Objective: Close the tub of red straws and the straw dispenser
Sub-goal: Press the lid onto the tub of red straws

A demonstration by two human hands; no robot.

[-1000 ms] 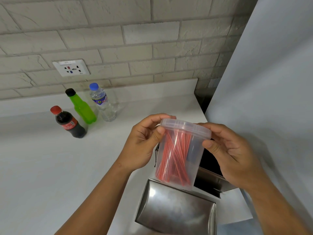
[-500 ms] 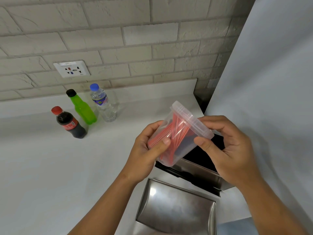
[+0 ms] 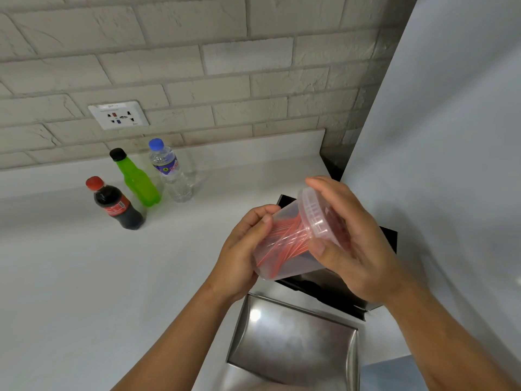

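Scene: A person stands at a white counter (image 3: 70,277) backed by a pale brick wall, both bare hands raised over an open steel straw dispenser (image 3: 338,289).

Tub: The clear tub of red straws (image 3: 284,244) is held in the air, above the dispenser's dark opening and clear of the counter.

Long axis: The tub is tipped well off upright, base low and toward the person's left, mouth high and to the right; the straws inside lie crossed along that slant.

Left hand: The left hand (image 3: 239,255) is wrapped around the lower body of the tub, fingers curled behind it and thumb across the front, bearing its weight.

Right hand: The right hand (image 3: 352,244) is cupped over the lid (image 3: 313,215) at the mouth end, thumb below the rim and fingers over the top, pressing on it.

Lid: It sits on the rim; whether it is snapped home all round cannot be told from here.

Nearer hand: The right hand is the one at the lid, so any final push runs along the tilted axis, against the left hand's hold.

Dispenser: Its steel cover (image 3: 293,342) lies swung open toward the person, not yet shut.

Background: A cola bottle (image 3: 115,204), a green bottle (image 3: 135,179) and a water bottle (image 3: 172,173) stand well apart on the left, below a wall socket (image 3: 118,114).
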